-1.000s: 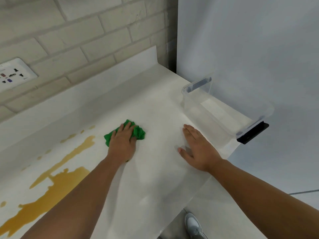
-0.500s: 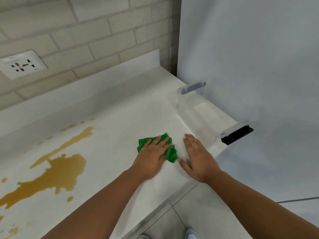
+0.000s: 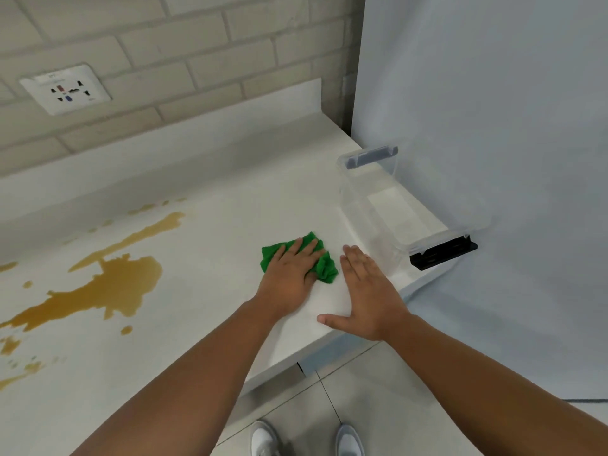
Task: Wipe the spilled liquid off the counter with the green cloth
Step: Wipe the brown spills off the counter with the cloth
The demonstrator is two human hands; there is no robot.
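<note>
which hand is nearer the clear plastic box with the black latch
Right. The right hand lies flat beside the clear plastic box; the left hand presses the green cloth farther away.

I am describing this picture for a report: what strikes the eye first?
The brown spilled liquid spreads over the left of the white counter. To its right, the left hand presses the green cloth flat, and the right hand rests open near a clear box.

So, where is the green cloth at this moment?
In the head view the green cloth lies on the counter, right of centre, pressed under the left hand and just left of the right hand; the brown spill is apart, further left.
</note>
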